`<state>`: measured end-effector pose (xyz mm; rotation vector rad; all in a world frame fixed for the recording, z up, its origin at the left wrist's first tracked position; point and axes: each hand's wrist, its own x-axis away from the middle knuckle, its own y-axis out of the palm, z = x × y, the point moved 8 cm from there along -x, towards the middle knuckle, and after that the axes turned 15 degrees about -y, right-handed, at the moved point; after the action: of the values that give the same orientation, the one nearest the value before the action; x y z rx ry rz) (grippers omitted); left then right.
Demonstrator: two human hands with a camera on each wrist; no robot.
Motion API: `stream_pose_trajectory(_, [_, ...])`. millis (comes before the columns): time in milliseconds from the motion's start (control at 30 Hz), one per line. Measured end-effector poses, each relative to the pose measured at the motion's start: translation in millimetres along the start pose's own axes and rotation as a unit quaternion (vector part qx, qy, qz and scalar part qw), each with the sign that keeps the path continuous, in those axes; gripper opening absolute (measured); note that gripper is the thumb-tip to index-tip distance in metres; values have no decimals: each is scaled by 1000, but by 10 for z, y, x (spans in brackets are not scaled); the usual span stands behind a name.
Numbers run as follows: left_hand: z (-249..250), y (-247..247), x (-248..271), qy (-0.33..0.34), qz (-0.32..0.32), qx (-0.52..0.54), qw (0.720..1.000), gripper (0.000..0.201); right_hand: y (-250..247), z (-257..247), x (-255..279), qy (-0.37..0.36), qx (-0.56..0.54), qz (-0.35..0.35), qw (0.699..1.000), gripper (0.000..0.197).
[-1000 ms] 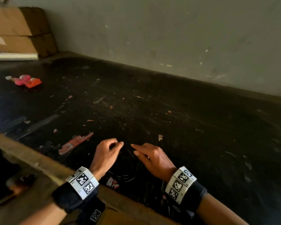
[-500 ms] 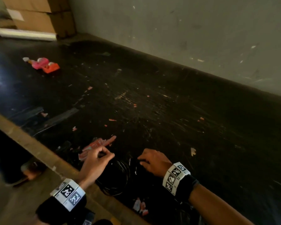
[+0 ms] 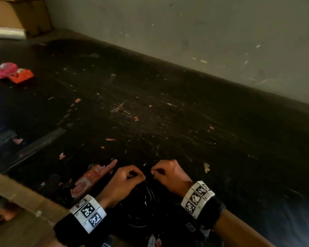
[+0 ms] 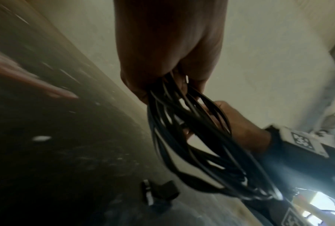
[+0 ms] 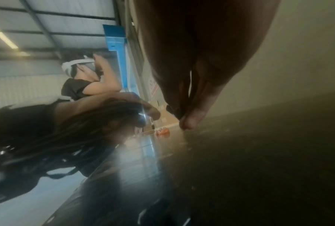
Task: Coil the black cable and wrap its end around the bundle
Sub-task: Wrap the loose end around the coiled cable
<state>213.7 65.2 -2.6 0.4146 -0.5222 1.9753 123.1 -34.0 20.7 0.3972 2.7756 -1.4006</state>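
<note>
The black cable hangs as a coil of several loops between my hands, just above the dark table's near edge. My left hand grips the top of the bundle; in the left wrist view its fingers curl round the loops of the coil. My right hand is close beside it with curled fingers. In the right wrist view its fingertips pinch a small dark piece, apparently the cable's end. A black plug shows below the coil.
A red printed wrapper lies left of my hands. A pink and orange toy sits far left, cardboard boxes in the back corner. The wall bounds the table behind. Another person stands off to the left.
My hands have come closer together and both have curled shut. The left hand now grips the coil's top, and the right has gone from straight fingers to a pinch.
</note>
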Motion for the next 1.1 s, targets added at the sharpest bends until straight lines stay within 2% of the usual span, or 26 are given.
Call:
stream_pose_trajectory(100, [208,256,-28,10,-47,21,999,12,-261,-164,178,-32,-4,46,998,13])
stream_pose_trajectory(167, [366,438,-70,34,-66,5,997,17,-436,-166,346,-19,5,71,997,13])
stream_pose_trajectory(267, [646,750,-31,135,-68,-78,985,22,-689,-87,669,16,24,129,991,11])
stream_pose_trajectory(333, [798,1028,54,195,-82,-107,971,28,-826,-11,938,64,27,179,981,8])
stream_pose_trajectory(400, [926,1320,152,244,-92,-125,957,33,-955,138,1217,143,11,230,963,7])
stream_pose_trajectory(500, [1056,1772,314,291,-101,-159,938,33,-1160,460,1675,267,-26,321,908,14])
stream_pose_trajectory(533, [1091,1915,355,292,-100,-157,938,33,-1238,537,1834,285,-45,352,891,18])
stream_pose_trajectory(600, [1133,2071,363,255,-104,-121,954,33,-1334,566,2031,264,-144,401,865,19])
stream_pose_trajectory(667, [1142,2226,365,177,-138,-68,972,27,-1475,464,2243,205,-278,436,831,11])
stream_pose_trajectory(700, [1137,2309,391,133,-162,-42,977,23,-1553,395,2342,179,-317,430,826,15])
stream_pose_trajectory(767, [1136,2432,485,67,-203,-6,977,22,-1674,290,2489,140,-337,389,846,29])
stream_pose_trajectory(833, [1192,2569,633,48,-224,15,973,23,-1799,231,2641,117,-295,352,880,34])
stream_pose_trajectory(900, [1237,2657,741,41,-230,20,972,27,-1884,188,2730,91,-265,331,901,33])
stream_pose_trajectory(1033, [1293,2710,863,22,-226,40,973,26,-2027,49,2837,20,-245,303,921,29])
stream_pose_trajectory(1100, [1328,2725,901,12,-228,48,972,21,-2119,-20,2846,10,-161,288,944,25])
